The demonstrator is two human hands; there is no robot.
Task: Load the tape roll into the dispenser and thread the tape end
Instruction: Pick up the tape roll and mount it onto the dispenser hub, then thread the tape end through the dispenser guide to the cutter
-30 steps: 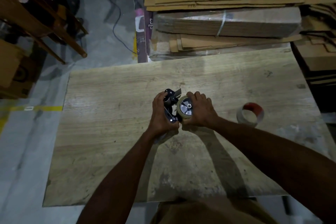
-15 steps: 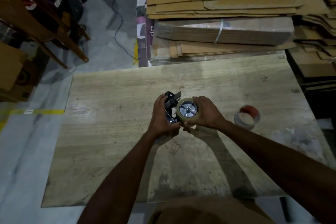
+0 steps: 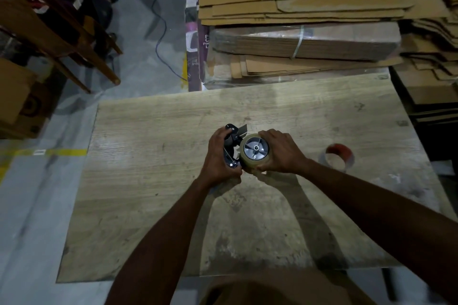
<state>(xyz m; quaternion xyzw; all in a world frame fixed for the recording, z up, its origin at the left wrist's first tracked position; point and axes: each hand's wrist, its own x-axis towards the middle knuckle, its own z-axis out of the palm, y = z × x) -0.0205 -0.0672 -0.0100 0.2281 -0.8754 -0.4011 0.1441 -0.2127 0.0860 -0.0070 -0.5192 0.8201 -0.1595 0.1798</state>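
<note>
A black tape dispenser [image 3: 231, 142] is held just above the middle of the wooden table [image 3: 153, 181]. My left hand [image 3: 219, 156] grips its frame from the left. A tan tape roll [image 3: 247, 160] sits on the dispenser's grey spoked hub [image 3: 255, 148], its face turned up toward me. My right hand [image 3: 280, 152] wraps around the roll from the right, thumb under it. The tape end is too small to tell apart from the roll. The dispenser's handle is hidden under my left hand.
A second, nearly used-up tape ring [image 3: 338, 157] with red on its rim lies on the table to the right. Stacks of flattened cardboard [image 3: 309, 7] rise behind the table's far edge. A wooden chair [image 3: 49, 32] and a cable [image 3: 161, 32] are on the floor at left.
My right hand has slid off the roll's face to its right side, which uncovers the grey hub. The camera has tilted a little; both hands stay in place over the table.
</note>
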